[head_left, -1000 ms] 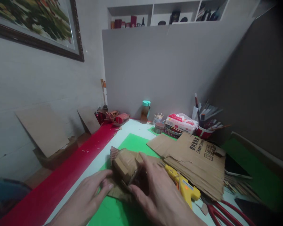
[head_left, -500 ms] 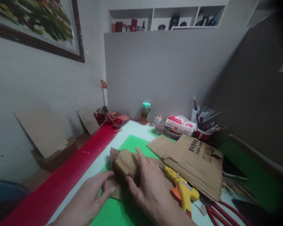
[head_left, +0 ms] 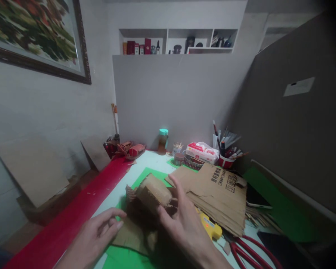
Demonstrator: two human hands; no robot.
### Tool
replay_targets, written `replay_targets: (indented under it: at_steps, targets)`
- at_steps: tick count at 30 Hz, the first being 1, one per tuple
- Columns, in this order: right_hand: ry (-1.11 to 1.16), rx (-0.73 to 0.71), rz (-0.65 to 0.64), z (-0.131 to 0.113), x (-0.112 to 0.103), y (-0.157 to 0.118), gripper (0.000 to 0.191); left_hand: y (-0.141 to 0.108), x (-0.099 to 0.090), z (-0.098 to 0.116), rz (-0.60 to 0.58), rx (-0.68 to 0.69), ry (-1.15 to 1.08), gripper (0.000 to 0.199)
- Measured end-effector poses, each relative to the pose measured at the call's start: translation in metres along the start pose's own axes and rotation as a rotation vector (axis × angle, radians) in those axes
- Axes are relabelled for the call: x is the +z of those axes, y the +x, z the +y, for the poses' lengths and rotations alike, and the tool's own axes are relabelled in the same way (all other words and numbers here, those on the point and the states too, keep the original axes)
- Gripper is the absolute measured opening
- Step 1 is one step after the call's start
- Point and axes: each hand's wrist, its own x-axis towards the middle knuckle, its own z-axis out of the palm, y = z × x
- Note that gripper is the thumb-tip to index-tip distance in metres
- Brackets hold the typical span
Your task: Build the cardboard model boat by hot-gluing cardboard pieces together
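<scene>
A small cardboard model with a rounded, pale top is tilted up above the green mat. My right hand grips its right side, thumb at the near edge and forefinger stretched along the far side. To its left, my left hand hangs apart from the model with thumb and fingers spread and nothing between them. Below the model lies a flat cardboard piece. Partly hidden behind my right wrist is a yellow glue gun with a small orange light.
Stacked cardboard sheets lie at the right, beside red-handled scissors and a dark tablet-like object. Farther back stand a bottle with a turquoise lid, a tissue pack and a pen cup. A red strip borders the left.
My right hand has lifted and tilted the model, showing more of its rounded top. My left hand has drawn away from it. The view has shifted, and more of the glue gun is covered.
</scene>
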Motion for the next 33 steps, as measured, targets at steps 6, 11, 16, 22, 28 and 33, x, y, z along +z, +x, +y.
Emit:
replay_targets:
  at_steps: [6, 11, 16, 22, 28, 33]
  targets:
    - [-0.002, -0.080, 0.087, 0.003, 0.004, 0.000, 0.084, -0.007, 0.012, 0.007, 0.005, -0.010, -0.200, 0.052]
    - [-0.040, -0.098, 0.098, 0.011, 0.010, 0.000, 0.086, -0.010, 0.033, 0.021, -0.033, -0.116, -0.563, 0.058]
    - [-0.082, -0.098, 0.099, 0.017, 0.016, -0.004, 0.083, -0.009, 0.039, 0.009, -0.025, 0.016, -0.314, 0.051]
    - [-0.095, -0.178, 0.167, 0.020, 0.009, -0.005, 0.077, -0.009, 0.038, 0.000, -0.011, 0.132, 0.148, 0.039]
    - [-0.003, -0.233, 0.241, 0.018, -0.004, -0.006, 0.070, 0.007, 0.032, 0.027, 0.019, 0.210, 0.187, 0.037]
    - [0.148, -0.118, 0.278, -0.004, -0.027, -0.009, 0.062, 0.030, 0.027, 0.029, 0.002, 0.292, 0.176, 0.029]
